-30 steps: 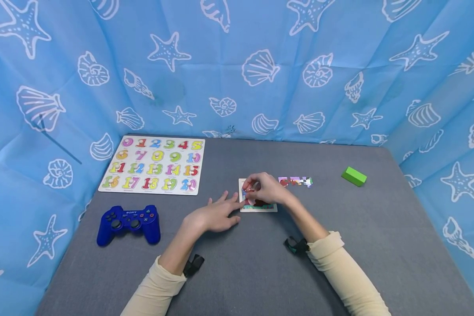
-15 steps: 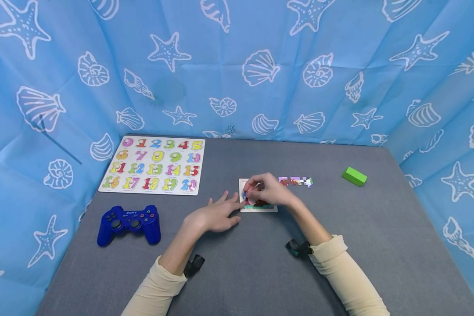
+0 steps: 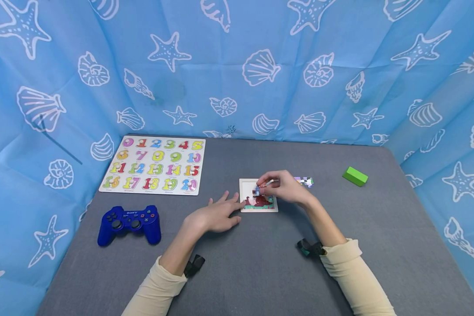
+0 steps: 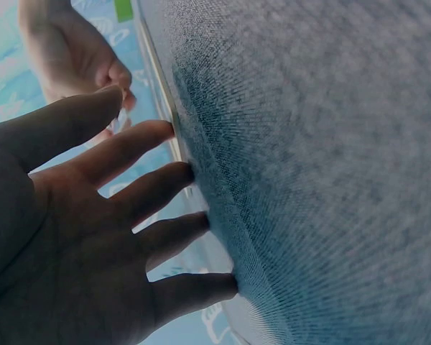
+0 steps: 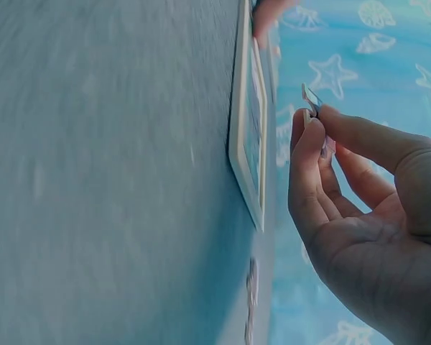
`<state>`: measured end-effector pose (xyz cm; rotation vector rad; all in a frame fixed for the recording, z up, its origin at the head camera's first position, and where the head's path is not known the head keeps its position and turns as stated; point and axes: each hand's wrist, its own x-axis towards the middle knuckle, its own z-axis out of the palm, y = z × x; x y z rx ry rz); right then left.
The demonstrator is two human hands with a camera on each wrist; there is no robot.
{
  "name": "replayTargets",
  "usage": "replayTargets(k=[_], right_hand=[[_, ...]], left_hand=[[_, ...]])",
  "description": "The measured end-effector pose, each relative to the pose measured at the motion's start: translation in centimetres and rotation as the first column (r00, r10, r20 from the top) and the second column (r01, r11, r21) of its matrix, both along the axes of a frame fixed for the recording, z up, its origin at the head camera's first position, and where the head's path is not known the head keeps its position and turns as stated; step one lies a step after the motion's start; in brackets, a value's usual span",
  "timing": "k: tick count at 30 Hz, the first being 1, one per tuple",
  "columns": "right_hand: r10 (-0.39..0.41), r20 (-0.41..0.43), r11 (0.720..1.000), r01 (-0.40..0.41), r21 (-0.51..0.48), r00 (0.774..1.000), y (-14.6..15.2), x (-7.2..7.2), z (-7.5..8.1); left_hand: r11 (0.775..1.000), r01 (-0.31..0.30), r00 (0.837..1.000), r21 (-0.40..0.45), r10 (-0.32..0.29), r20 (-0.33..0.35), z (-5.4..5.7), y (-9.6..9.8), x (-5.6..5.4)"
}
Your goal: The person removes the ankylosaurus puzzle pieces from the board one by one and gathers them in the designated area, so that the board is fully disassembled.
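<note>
A small square jigsaw puzzle tray [image 3: 248, 180] lies mid-table, its lower part showing a dark red picture and its upper left bare. Close over it, my right hand [image 3: 283, 186] pinches a puzzle piece [image 5: 312, 98] between thumb and fingers. The piece appears tilted in the right wrist view, above the tray's pale rim [image 5: 239, 133]. My left hand [image 3: 216, 215] lies spread to the left, one fingertip at the tray's left edge. In the left wrist view its straight fingers [image 4: 154, 188] reach down to the table.
More puzzle pieces [image 3: 308, 181] lie right of the tray, partly behind my right hand. A green block [image 3: 355, 176] sits farther right. At left are a number puzzle board [image 3: 150, 164] and a blue game controller [image 3: 129, 224]. A blue shell-patterned curtain [image 3: 221, 66] borders the table.
My right hand has moved right from the tray's upper left, with the piece in its fingers. Bare tray shows where the hand was. The left hand stays in place.
</note>
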<state>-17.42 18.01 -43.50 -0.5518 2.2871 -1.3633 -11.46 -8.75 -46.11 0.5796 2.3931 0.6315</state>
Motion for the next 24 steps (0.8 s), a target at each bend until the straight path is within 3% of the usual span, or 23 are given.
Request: replayTargets(k=[7, 13, 24], right_hand=[[-0.048, -0.013, 0.999, 0.048, 0.024, 0.999, 2.6, -0.1, 0.5], [-0.044, -0.018, 0.999, 0.044, 0.012, 0.999, 4.6, -0.3, 0.3], [-0.051, -0.016, 0.996, 0.052, 0.076, 0.999, 7.0, -0.2, -0.2]], left_hand=[[1.0, -0.022, 1.0, -0.001, 0.022, 0.018, 3.7, 0.3, 1.4], [1.0, -0.02, 1.0, 0.003, 0.019, 0.014, 4.0, 0.3, 1.7], [1.0, -0.017, 1.0, 0.019, 0.017, 0.019, 3.8, 0.2, 1.6]])
